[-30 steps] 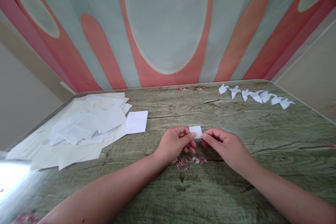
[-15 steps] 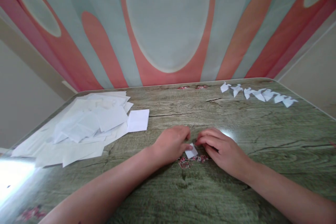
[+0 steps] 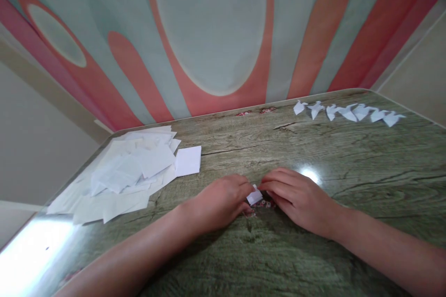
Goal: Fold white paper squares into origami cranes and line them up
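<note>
A small folded piece of white paper (image 3: 255, 196) lies at the middle of the wood-patterned table (image 3: 240, 260), over a printed flower pattern. From the left, my left hand (image 3: 226, 200) has its fingertips closed on the paper's left edge. My right hand (image 3: 294, 199) comes in from the other side, its fingers bent together and the fingertips at the paper's upper right corner. Its thumb is mostly hidden beneath the fingers.
On the left spreads a heap of loose white sheets (image 3: 127, 209), with a neat stack of square white paper (image 3: 188, 161) beside it. Several folded paper birds (image 3: 348, 112) stand in a row at the back right. A painted wall covering (image 3: 212, 32) rises behind the table.
The small paper now shows a narrower shape. My left thumb has come off its top and sits lower, while the fingers moved onto its edge. The camera view has tilted.
</note>
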